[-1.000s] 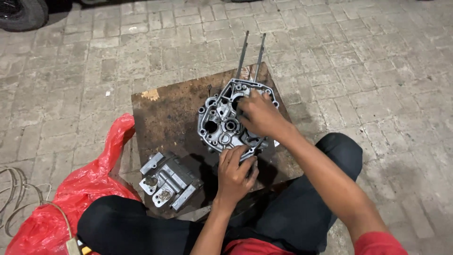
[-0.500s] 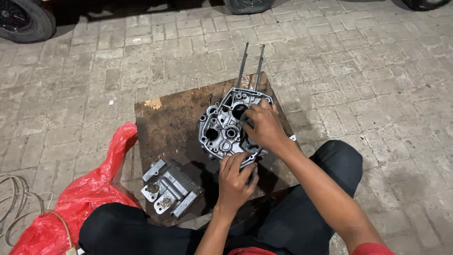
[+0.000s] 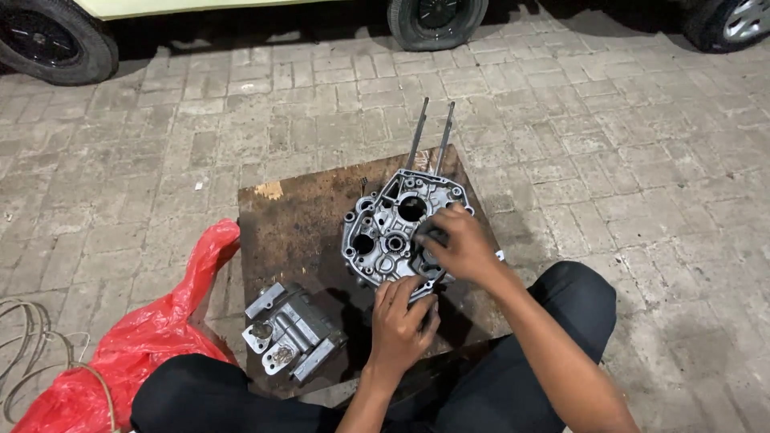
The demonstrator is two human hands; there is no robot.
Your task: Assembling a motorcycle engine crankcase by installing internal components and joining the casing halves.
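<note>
A grey metal engine crankcase half (image 3: 391,228) lies on a dark, stained board (image 3: 301,232), with two long studs (image 3: 431,136) sticking out at its far end. My right hand (image 3: 459,244) rests on the case's right side, fingers curled around a dark part there. My left hand (image 3: 399,325) grips the case's near edge, fingers bent over it. What exactly sits under either hand is hidden.
A second grey metal engine part (image 3: 290,330) lies at the board's near left corner. A red plastic bag (image 3: 152,337) lies left of it, with coiled cable (image 3: 32,353) at the far left. Vehicle tyres (image 3: 437,20) stand at the back on brick paving. My black-trousered legs (image 3: 513,377) flank the board.
The view has tilted up, showing the tyres. My right hand has slid from the case's far side toward its near right side; my left hand stays at the near edge.
</note>
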